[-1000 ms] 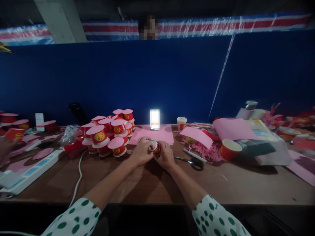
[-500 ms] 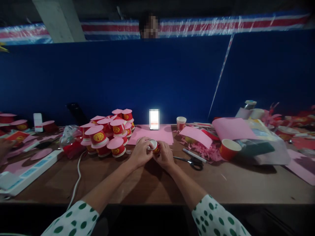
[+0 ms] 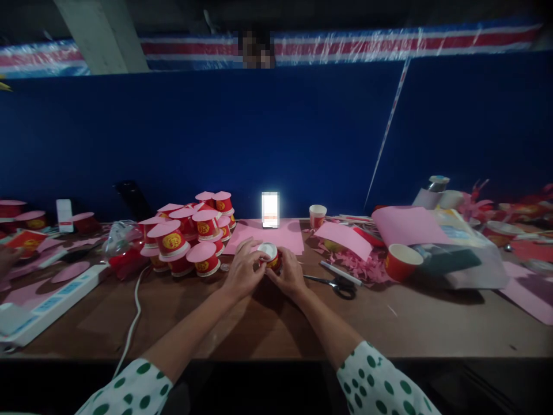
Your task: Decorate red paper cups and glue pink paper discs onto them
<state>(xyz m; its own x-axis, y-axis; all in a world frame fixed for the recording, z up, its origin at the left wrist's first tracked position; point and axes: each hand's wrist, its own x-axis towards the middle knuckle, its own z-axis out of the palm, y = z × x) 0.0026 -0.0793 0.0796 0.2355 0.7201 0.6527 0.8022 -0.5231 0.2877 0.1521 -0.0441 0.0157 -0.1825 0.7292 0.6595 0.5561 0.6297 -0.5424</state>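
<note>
Between my two hands is a red paper cup (image 3: 273,263) with yellow print, its round white end facing up. My left hand (image 3: 244,270) curls around the cup's left side, thumb and fingertips at the white rim. Against the right side, my right hand (image 3: 288,274) presses with bent fingers; its fingertips are partly hidden behind the cup. Just beyond the hands lies a flat pink sheet (image 3: 290,235). Left of my left hand stand several upturned red cups (image 3: 203,262) topped with pink paper cones. Scissors (image 3: 341,286) rest to the right of my right hand.
A lit phone (image 3: 271,210) stands at the back. On the right are an upright paper cup (image 3: 317,216), a white pen (image 3: 341,273), pink shreds (image 3: 371,268) and a larger red cup (image 3: 402,263). A power strip (image 3: 56,308) with its cable lies left, near another person's hand (image 3: 7,259).
The cup has tipped so that more of its white round end shows, and it sits slightly left. Both hands stay around it. The person behind the partition has shifted left and lower.
</note>
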